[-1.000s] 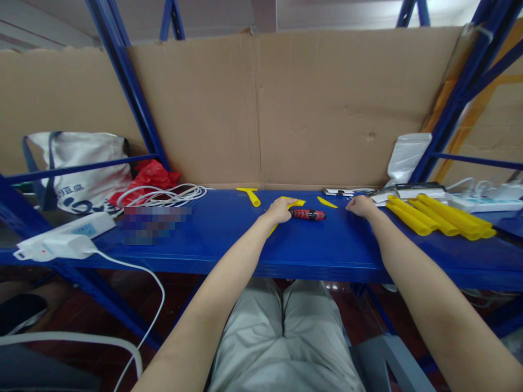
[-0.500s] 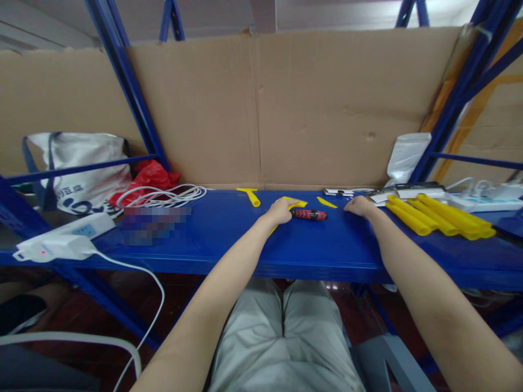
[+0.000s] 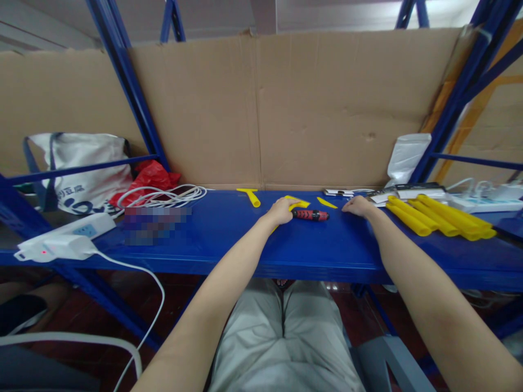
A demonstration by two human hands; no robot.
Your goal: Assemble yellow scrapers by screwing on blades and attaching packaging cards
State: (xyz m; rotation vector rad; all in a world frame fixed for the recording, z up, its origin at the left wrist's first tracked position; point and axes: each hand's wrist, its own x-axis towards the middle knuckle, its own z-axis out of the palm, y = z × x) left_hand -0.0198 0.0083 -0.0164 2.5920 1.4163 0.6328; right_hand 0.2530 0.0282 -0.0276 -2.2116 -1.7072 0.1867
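Note:
My left hand lies on the blue shelf with its fingers curled over a flat yellow strip. The strip sticks out past the fingertips and again under the wrist. Its thumb touches the near end of a red and black screwdriver handle that lies flat just to its right. My right hand rests knuckles up on the shelf right of the screwdriver, fingers loosely apart with nothing in them. A small yellow sliver lies between the hands.
Several yellow tubes lie at the right by flat packets and a white power strip. A yellow T-shaped piece, coiled white cable, red bag, white tote and another power strip are left. Cardboard backs the shelf.
My right hand has slid a little to the left toward the screwdriver. The left hand has hardly moved.

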